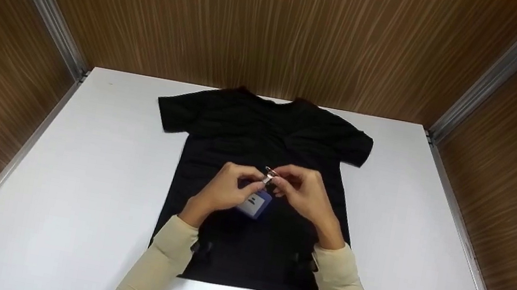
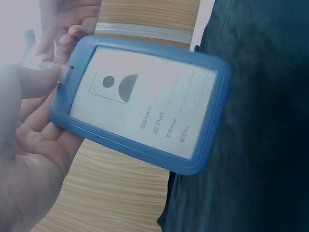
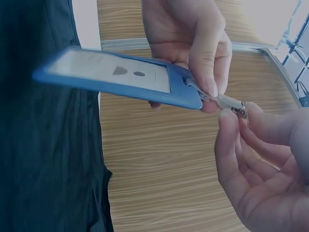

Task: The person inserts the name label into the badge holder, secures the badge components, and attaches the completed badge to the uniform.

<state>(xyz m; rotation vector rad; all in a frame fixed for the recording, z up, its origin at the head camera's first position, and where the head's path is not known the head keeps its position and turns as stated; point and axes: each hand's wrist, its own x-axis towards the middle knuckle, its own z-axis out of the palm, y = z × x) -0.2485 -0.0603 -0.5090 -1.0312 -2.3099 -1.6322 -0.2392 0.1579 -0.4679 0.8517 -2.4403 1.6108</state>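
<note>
A blue-framed ID badge with a white card hangs from a clear strap with a metal clip. The left hand pinches the strap between thumb and fingers, right at the badge's slotted end. At the clip's other end, the thumb and fingertips of the right hand pinch the metal. Both hands meet above the middle of a black T-shirt, which lies spread flat with its collar at the far side. In the head view the left hand partly covers the badge.
The shirt lies on a white table, whose surface shows on both sides of it. Brown wood-grain panels stand at the back, left and right, with metal strips at the corners.
</note>
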